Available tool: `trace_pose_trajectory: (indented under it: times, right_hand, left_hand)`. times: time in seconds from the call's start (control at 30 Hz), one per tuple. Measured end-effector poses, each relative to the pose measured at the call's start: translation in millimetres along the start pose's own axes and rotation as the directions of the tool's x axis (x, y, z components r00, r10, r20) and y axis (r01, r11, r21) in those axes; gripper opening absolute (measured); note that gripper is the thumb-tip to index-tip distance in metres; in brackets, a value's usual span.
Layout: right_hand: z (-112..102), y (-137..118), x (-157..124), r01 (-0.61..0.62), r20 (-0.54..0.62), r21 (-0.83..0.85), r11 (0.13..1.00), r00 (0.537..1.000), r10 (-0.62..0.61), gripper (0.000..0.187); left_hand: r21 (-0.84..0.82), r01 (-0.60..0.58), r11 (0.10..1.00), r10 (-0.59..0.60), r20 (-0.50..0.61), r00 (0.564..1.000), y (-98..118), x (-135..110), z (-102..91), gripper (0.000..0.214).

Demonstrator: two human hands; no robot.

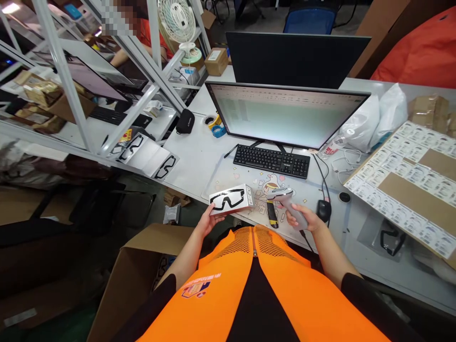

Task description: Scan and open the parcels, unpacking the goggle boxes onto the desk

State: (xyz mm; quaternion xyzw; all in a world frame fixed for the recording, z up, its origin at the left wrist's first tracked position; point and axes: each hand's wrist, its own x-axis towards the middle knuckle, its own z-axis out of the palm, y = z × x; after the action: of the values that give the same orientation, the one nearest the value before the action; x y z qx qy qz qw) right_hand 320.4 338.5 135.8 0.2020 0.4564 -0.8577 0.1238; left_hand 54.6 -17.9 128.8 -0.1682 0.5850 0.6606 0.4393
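My left hand [208,220] grips the lower left end of a white box [231,199] printed with black-framed glasses, at the front edge of the desk. A small label shows on the box's right end. In my right hand [305,218] is a grey handheld barcode scanner [294,211], its head pointing left toward the box. Between the two lies a black and yellow utility knife [272,213] on the printed desk mat [263,187]. The scanner's cable runs down from its handle.
A keyboard [271,161] and monitor [288,116] stand ahead; a mouse [324,210] sits right. More glasses boxes [149,156] lie left. A sheet of labels [409,185] covers the right side. An open carton [121,280] stands below left. A person [144,40] is beyond the frame.
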Motion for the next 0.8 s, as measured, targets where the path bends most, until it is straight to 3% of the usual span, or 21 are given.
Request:
trace_pose_trajectory:
  times: [0.03,0.07,0.13,0.23,0.3,0.43,0.57,0.73,0.8]
  right_hand:
    - [-0.7,2.1,5.5,-0.011,-0.180,-0.143,0.990,0.984,-0.015,0.063]
    - [-2.2,4.5,11.8,-0.057,-0.358,-0.304,0.951,0.932,-0.059,0.060]
    - [-6.7,10.8,26.0,-0.260,-0.618,-0.558,0.788,0.764,-0.186,0.058]
    - [-14.7,23.8,46.3,-0.571,-0.788,-0.600,0.561,0.545,-0.288,0.073]
    - [-18.3,33.9,56.8,-0.651,-0.823,-0.568,0.504,0.465,-0.326,0.082]
    - [-18.4,45.2,72.0,-0.678,-0.848,-0.526,0.514,0.370,-0.379,0.090]
    - [-10.7,24.9,92.7,-0.663,-0.819,-0.537,0.522,0.262,-0.510,0.080]
    - [3.1,-29.9,135.7,-0.720,-0.781,-0.545,0.430,0.248,-0.573,0.064]
    - [8.8,-47.7,154.0,-0.733,-0.785,-0.548,0.402,0.285,-0.550,0.062]
  left_hand:
    - [-0.003,0.004,1.000,-0.004,-0.004,1.000,-0.8,0.4,-0.2,0.035]
    - [-0.006,0.010,1.000,-0.010,-0.012,1.000,-1.5,0.6,-0.6,0.034]
    - [-0.009,0.022,1.000,-0.022,-0.035,0.999,-2.7,0.7,-2.5,0.034]
    - [-0.007,0.025,1.000,-0.026,-0.074,0.997,-4.1,0.3,-10.5,0.033]
    - [-0.010,0.021,1.000,-0.022,-0.096,0.995,-5.5,0.3,-20.4,0.032]
    - [-0.022,0.021,1.000,-0.023,-0.129,0.991,-8.2,3.8,-48.3,0.035]
    - [0.000,0.045,0.999,-0.045,-0.157,0.987,-2.6,17.8,-76.0,0.039]
    - [0.048,0.093,0.994,-0.088,-0.104,0.991,23.6,45.6,-99.5,0.039]
    - [0.058,0.093,0.994,-0.089,-0.077,0.993,38.3,55.0,-108.9,0.038]
